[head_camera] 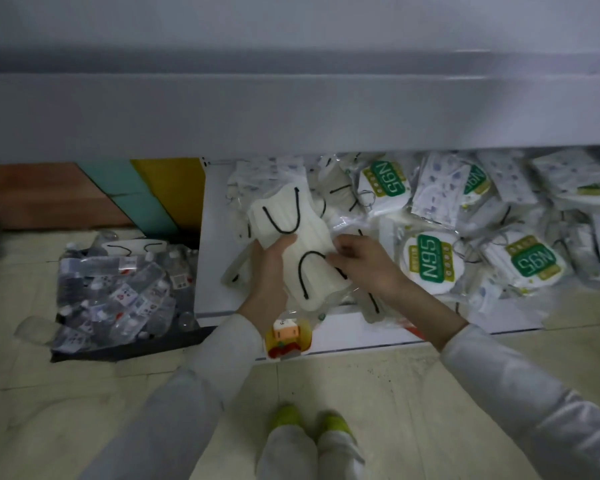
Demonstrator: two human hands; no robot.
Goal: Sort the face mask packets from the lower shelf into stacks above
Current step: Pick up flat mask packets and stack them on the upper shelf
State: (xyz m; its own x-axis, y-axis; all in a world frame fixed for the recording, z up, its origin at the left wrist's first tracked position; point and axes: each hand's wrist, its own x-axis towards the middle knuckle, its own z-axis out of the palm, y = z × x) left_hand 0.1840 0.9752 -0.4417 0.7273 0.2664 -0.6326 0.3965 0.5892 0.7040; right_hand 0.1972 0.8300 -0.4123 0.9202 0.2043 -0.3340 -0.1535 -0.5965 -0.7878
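Observation:
On the lower white shelf [219, 299] lies a heap of face mask packets. Near the left end are clear packets of white masks with black ear loops [284, 216]. My left hand [271, 268] grips a bundle of these white mask packets [309, 271] from the left side, thumb on top. My right hand [361, 261] pinches the same bundle at its right edge. To the right lie round-labelled green N95 packets [430, 261] and patterned mask packets [437, 192]. The upper shelf's grey front edge [291, 112] runs across above the heap; its top surface is hidden.
A dark tray of small clear bottles [118, 292] sits on the tiled floor to the left, with one mask packet [132, 245] on top. A small orange and yellow item [288, 336] sits at the shelf's front edge. My yellow shoes [309, 420] stand below.

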